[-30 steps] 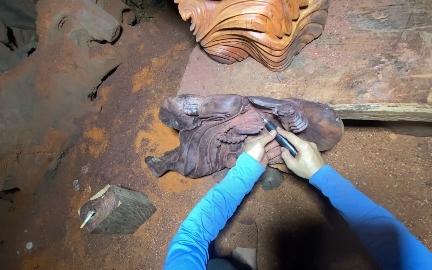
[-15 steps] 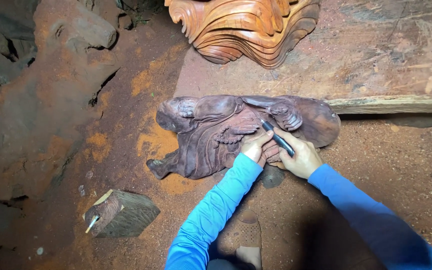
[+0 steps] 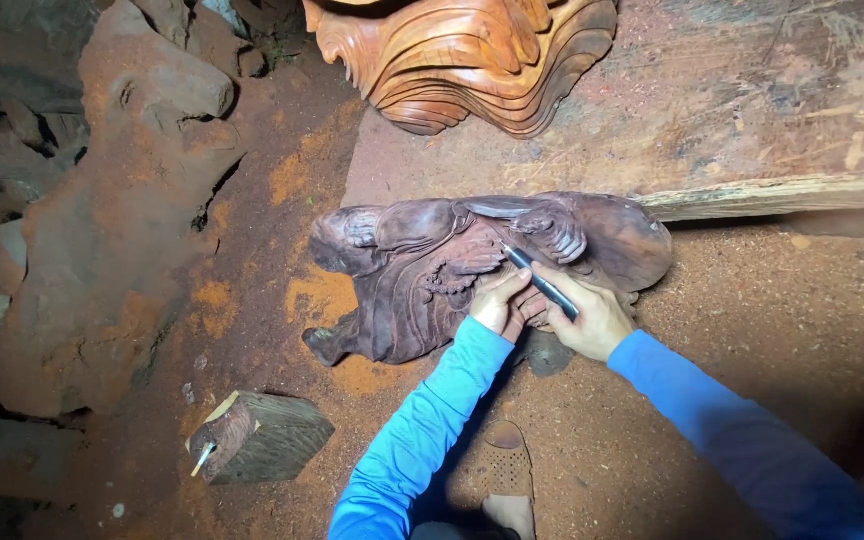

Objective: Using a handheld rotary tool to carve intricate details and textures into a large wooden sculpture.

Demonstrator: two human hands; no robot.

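Pinching a dark carving tool [image 3: 540, 281], right-hand fingers [image 3: 564, 288] tip it onto the wooden carving [image 3: 422, 270] beside the left hand [image 3: 498, 300].

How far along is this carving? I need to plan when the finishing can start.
Done: the dark wood carving is fully shaped, with deep folds cut. In hand: the right hand works a slim dark tool into the middle, the left hand bracing beside it. Left: cannot tell; surfaces look dusty and unpolished.
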